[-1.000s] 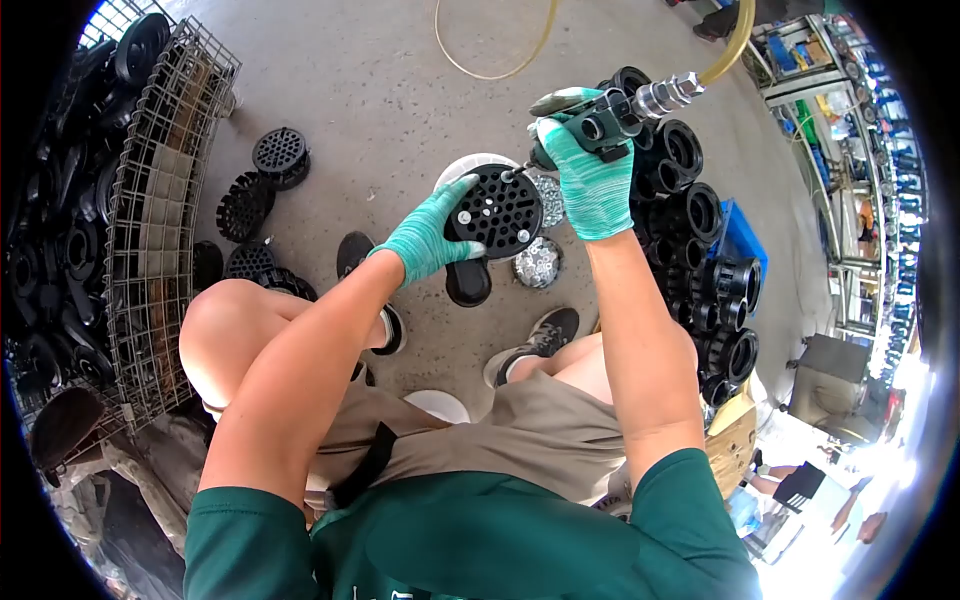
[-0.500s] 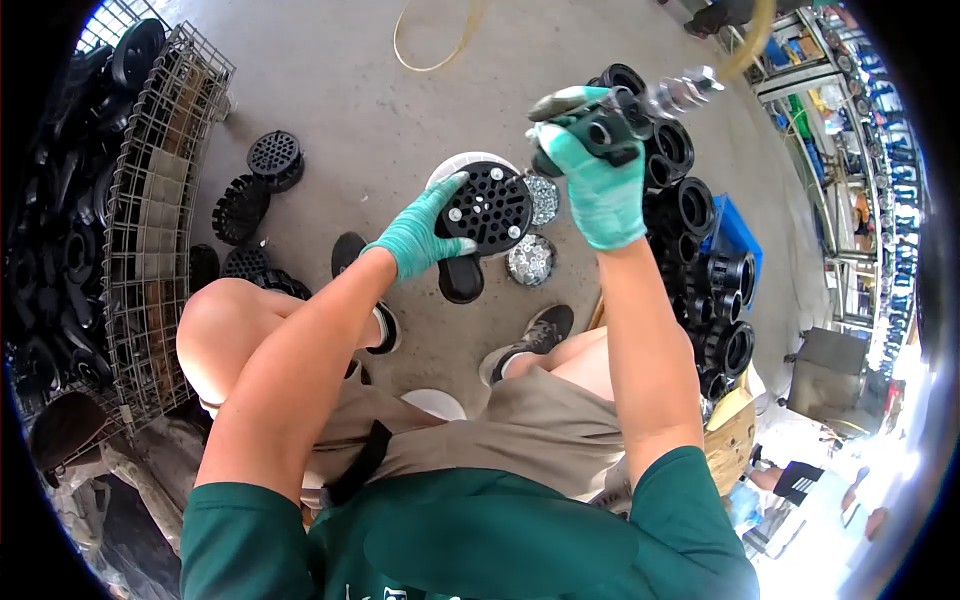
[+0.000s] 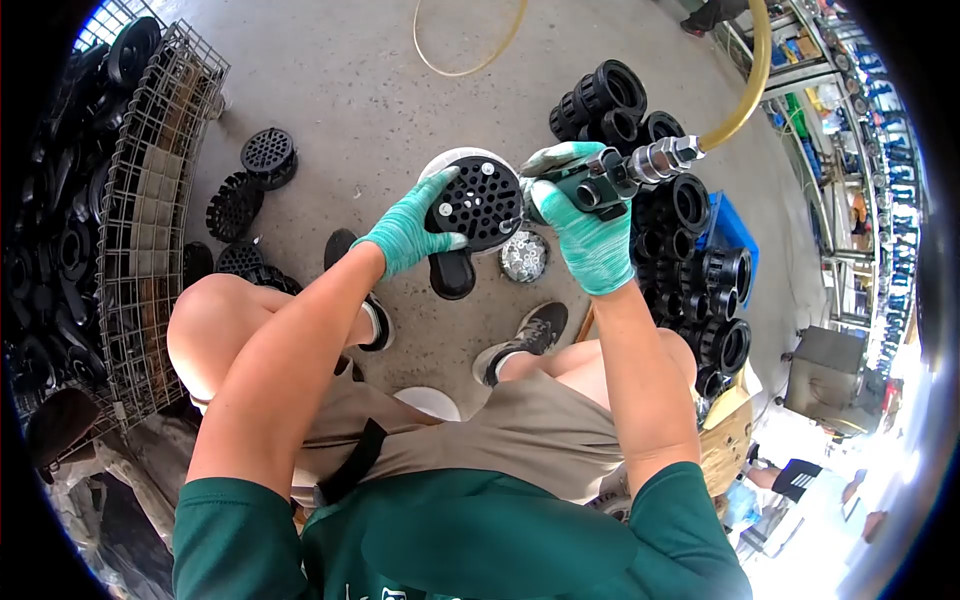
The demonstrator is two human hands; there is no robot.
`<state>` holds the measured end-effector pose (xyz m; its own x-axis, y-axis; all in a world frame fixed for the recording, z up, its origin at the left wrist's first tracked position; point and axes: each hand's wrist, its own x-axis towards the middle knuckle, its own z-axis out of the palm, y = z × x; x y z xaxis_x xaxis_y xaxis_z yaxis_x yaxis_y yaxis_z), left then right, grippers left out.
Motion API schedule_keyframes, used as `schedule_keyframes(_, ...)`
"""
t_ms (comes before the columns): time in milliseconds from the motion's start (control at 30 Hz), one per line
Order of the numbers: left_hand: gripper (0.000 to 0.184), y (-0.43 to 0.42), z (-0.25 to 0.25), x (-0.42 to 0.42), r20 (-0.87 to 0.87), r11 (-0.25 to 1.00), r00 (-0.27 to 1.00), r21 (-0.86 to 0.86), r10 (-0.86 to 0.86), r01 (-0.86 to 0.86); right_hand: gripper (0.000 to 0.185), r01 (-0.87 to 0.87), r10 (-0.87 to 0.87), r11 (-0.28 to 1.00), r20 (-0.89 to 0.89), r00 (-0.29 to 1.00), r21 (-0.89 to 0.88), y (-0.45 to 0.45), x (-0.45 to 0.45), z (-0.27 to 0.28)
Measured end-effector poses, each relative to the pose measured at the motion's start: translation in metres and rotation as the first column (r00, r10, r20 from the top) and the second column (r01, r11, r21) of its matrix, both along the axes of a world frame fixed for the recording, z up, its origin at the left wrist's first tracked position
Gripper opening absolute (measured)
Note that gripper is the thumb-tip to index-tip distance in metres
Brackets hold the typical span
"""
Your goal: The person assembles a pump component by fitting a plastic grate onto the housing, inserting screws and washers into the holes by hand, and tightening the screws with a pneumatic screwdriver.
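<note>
My left hand (image 3: 415, 228), in a green glove, is closed around the left edge of a round black perforated cover (image 3: 478, 212) with a short rounded arm (image 3: 452, 275). Bright screw heads or washers sit on its face. The cover lies over a white round support (image 3: 432, 163). In my gloved right hand (image 3: 588, 240) is a black air-powered driver (image 3: 598, 190), with a metal hose fitting (image 3: 665, 160) at its rear. Its front end is at the cover's right edge; my fingers hide whether it touches. Below stands a dish of small metal hardware (image 3: 525, 257).
Black ribbed pipe fittings (image 3: 690, 270) are piled on the right by a blue bin (image 3: 737, 240). A yellowish air hose (image 3: 758, 70) rises from the driver. More perforated covers (image 3: 268, 158) lie left, beside a wire cage (image 3: 155, 190) of black parts. Another person (image 3: 795, 480) is at lower right.
My right hand has brought the driver down and left to the cover's right edge, now hiding the upper hardware dish. My left hand keeps its grip on the cover.
</note>
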<state>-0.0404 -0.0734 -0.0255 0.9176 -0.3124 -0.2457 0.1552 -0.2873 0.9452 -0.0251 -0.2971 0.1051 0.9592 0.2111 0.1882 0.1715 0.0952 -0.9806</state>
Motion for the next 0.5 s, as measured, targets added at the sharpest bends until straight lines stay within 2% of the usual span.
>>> schedule_keyframes(167, 0.107, 0.0004, -0.001, -0.0016, -0.011, 0.999, 1.0, -0.033, -0.007, 0.006, 0.029, -0.026, 0.024, 0.999, -0.082, 0.996, -0.03, 0.0016, -0.0024, -0.0002)
schedule_keyframes(267, 0.107, 0.0002, -0.0006, -0.0024, -0.009, 1.0, 1.0, -0.026, -0.001, 0.001, 0.029, -0.063, 0.06, 0.997, -0.049, 0.997, -0.047, 0.0022, -0.0032, -0.0037)
schedule_keyframes(367, 0.107, -0.0006, 0.0015, -0.0016, -0.018, 1.0, 1.0, -0.019, 0.002, -0.002, 0.03, -0.081, 0.082, 0.984, 0.001, 0.997, -0.157, -0.0015, -0.0013, -0.0077)
schedule_keyframes(500, 0.107, 0.0, -0.0018, -0.0022, -0.02, 0.999, 1.0, -0.034, 0.004, -0.004, 0.03, -0.093, 0.091, 0.992, -0.025, 0.995, -0.085, -0.0024, -0.0034, -0.0071)
